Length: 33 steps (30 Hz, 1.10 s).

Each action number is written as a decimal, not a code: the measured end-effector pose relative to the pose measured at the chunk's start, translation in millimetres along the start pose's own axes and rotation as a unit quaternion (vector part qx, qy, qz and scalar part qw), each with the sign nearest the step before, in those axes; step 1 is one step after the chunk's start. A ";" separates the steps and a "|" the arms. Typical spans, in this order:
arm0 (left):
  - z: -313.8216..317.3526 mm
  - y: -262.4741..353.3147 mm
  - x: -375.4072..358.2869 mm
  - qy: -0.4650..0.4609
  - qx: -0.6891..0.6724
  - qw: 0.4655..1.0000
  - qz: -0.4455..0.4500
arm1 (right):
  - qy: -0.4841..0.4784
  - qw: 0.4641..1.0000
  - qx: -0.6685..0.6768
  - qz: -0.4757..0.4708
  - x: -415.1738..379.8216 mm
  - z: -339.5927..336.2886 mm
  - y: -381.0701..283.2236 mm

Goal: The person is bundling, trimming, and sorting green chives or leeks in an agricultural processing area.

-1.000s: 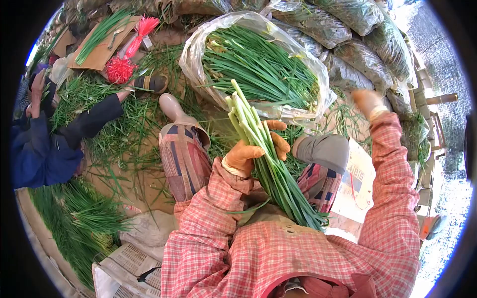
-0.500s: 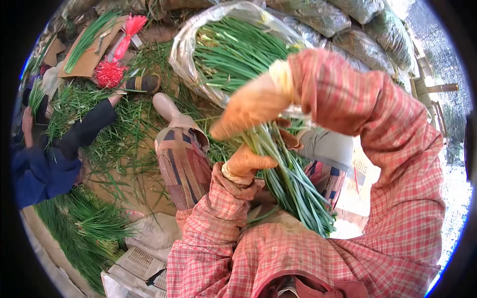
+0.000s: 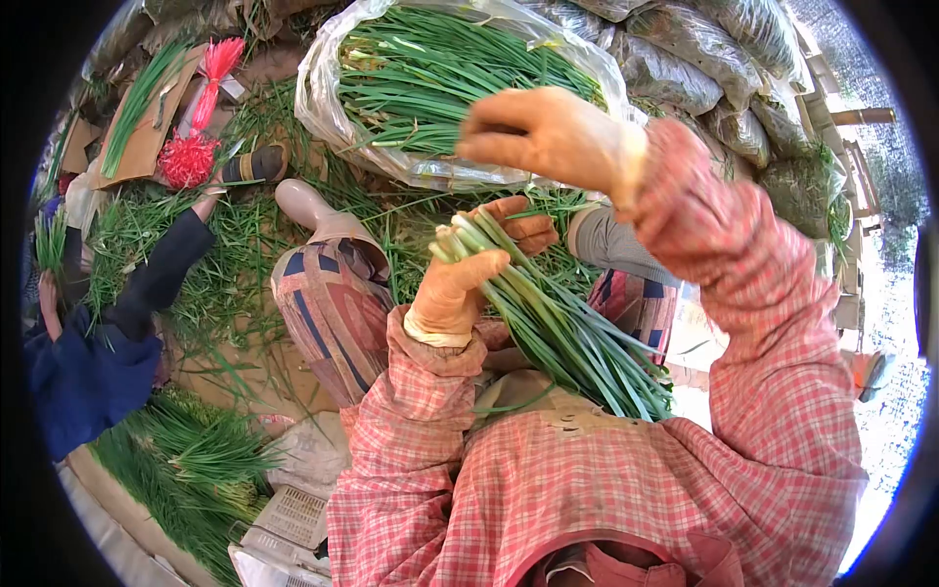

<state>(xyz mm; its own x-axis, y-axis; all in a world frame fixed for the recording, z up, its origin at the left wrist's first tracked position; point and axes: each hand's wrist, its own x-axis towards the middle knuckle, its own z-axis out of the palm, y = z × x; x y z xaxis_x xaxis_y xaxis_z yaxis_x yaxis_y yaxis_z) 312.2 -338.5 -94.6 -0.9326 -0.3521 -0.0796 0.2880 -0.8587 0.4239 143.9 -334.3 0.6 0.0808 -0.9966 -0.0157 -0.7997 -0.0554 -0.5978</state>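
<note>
My left hand is closed around a bunch of green onions near its pale cut ends, the thumb laid across the stems. Its dark leaves slant down to the right over my lap. Above the bunch and apart from it, my right hand is raised with the wrist bent. A gap shows between its thumb and curved fingers, and nothing is visible in it. Behind that hand lies a clear plastic bag filled with long green stalks. Both hands appear to wear thin gloves.
Filled plastic sacks are stacked at the back right. Pink twine lies by a cardboard sheet at left. A co-worker's sleeve shows at the left edge. More greens and a crate are at lower left.
My right hand has lifted up and away from the bunch's pale ends. The bunch stays in my left hand, its cut ends now uncovered. The view has shifted slightly.
</note>
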 end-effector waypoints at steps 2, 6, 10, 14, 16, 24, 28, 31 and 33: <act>-6.1 -6.1 0.8 0.012 -0.001 1.000 0.027 | 0.052 0.996 0.004 0.069 -38.7 5.0 -2.4; -20.5 -13.1 -2.6 0.016 0.011 0.999 0.026 | 0.024 0.971 0.184 0.153 -96.0 43.6 2.4; -11.4 -16.3 -5.7 0.045 0.023 0.998 0.038 | 0.102 0.971 0.166 0.140 -109.2 59.4 -15.0; 8.5 -14.0 -4.8 0.058 0.084 0.994 0.045 | 0.161 0.981 0.082 0.067 -101.8 75.7 -20.7; 6.1 -14.3 -8.0 0.053 0.093 0.993 0.055 | 0.123 0.980 0.107 0.113 -98.7 71.8 -23.2; 7.4 -18.7 -23.4 0.084 0.053 0.994 0.052 | 0.093 0.958 0.238 0.131 -104.6 80.0 -17.7; 10.4 -22.7 -29.6 0.051 0.096 0.993 0.045 | 0.066 0.940 0.315 0.108 -109.4 87.5 -13.7; 19.4 -21.7 -33.0 0.073 0.117 0.990 0.041 | 0.074 0.957 0.274 0.053 -104.2 90.2 -4.8; 15.7 -22.4 -32.8 0.086 0.128 0.987 0.049 | 0.062 0.970 0.227 0.060 -98.9 92.5 -7.0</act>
<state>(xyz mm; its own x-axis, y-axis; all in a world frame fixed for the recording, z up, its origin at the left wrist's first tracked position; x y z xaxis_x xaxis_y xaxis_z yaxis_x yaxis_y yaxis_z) 332.9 -301.9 -87.3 -0.8458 -0.5055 -0.1707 0.2894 -0.7035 0.6491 196.6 -229.7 -67.8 -0.0912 -0.9955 -0.0267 -0.4529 0.0653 -0.8892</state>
